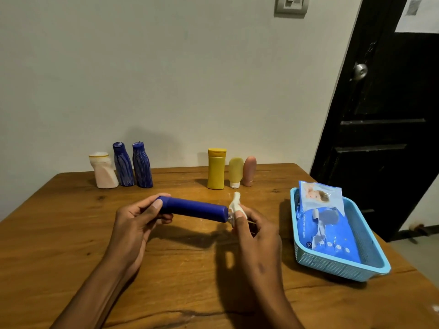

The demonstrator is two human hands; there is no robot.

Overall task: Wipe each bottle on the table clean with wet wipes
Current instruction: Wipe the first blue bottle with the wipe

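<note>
Left hand (140,217) grips a blue bottle (193,208) sideways mid-frame, baring its end to the wet wipe (235,205) pinched in the right hand (255,236).

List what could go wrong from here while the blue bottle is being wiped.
1. The left hand grips only one end of the blue bottle, held level above the table; pressure from the wipe in the right hand at the far end could lever it loose.
2. The wipe is bunched small, so it may miss parts of the surface.
</note>
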